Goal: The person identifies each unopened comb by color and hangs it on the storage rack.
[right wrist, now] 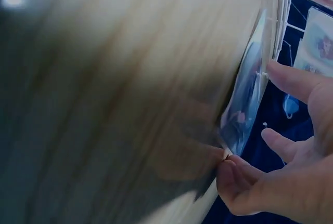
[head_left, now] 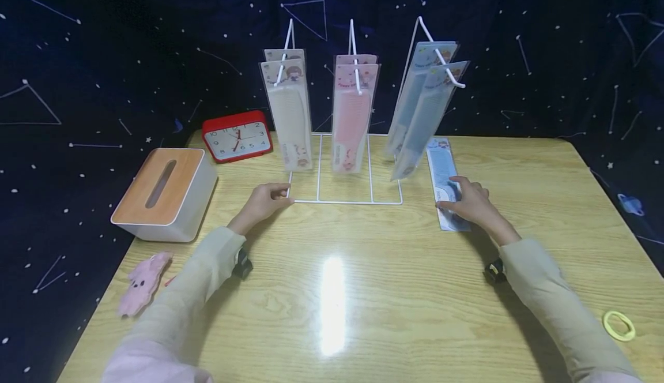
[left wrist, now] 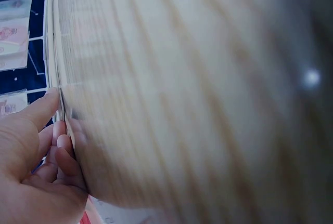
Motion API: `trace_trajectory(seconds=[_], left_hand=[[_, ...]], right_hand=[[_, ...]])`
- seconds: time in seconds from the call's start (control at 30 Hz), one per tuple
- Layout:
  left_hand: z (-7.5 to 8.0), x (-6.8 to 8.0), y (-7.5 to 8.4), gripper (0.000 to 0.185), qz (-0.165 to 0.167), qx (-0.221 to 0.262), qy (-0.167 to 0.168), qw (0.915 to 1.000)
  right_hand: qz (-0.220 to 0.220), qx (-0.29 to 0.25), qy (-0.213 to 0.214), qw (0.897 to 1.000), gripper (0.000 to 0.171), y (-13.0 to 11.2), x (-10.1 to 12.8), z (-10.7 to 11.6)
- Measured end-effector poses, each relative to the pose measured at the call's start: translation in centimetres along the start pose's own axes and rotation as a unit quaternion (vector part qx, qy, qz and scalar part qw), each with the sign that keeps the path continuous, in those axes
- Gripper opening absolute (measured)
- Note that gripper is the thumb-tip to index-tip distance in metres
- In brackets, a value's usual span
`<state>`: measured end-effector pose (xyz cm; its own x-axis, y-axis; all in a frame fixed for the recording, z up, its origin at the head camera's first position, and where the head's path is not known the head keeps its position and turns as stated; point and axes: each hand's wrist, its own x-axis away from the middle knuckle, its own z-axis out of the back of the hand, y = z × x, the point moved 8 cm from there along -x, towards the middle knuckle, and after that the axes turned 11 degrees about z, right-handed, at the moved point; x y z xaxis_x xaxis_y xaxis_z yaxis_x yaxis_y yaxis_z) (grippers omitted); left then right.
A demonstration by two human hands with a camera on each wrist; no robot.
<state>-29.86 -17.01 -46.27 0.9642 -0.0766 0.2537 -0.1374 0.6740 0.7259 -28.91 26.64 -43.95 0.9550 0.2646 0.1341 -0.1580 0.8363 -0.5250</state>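
Note:
A white wire display rack [head_left: 344, 202] stands toward the back of the table, with packaged combs hanging from its three hooks: cream comb packs [head_left: 290, 117] on the left, pink comb packs [head_left: 354, 123] in the middle, blue comb packs [head_left: 425, 112] on the right. My left hand [head_left: 266, 200] holds the rack's front left corner between thumb and fingers. Right of the rack, another blue comb pack [head_left: 441, 166] lies flat on the table. Across its lower half, my right hand [head_left: 473, 203] grips it, thumb at the left edge and fingers at the right edge.
On the left are a red alarm clock [head_left: 237, 136], a tissue box [head_left: 166, 192] with a wooden lid, and a pink plush-like item [head_left: 145, 285]. A yellow ring [head_left: 618, 326] lies near the right edge. Behind the table [head_left: 394, 290] hangs a dark starry cloth [head_left: 155, 42].

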Motion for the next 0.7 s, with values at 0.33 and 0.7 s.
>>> trace_trajectory(seconds=[0.33,0.7], left_hand=[[-0.1,0.0,-0.1,0.048,0.002,-0.002,-0.003,1.0],[-0.1,0.0,0.0,0.048,-0.006,-0.01,0.005,0.9999]], right_hand=[[-0.029,-0.021,-0.026,0.999,0.087,0.5,-0.5,-0.1],[-0.021,-0.14,-0.023,0.99,0.084,0.4,2.4,-0.3]])
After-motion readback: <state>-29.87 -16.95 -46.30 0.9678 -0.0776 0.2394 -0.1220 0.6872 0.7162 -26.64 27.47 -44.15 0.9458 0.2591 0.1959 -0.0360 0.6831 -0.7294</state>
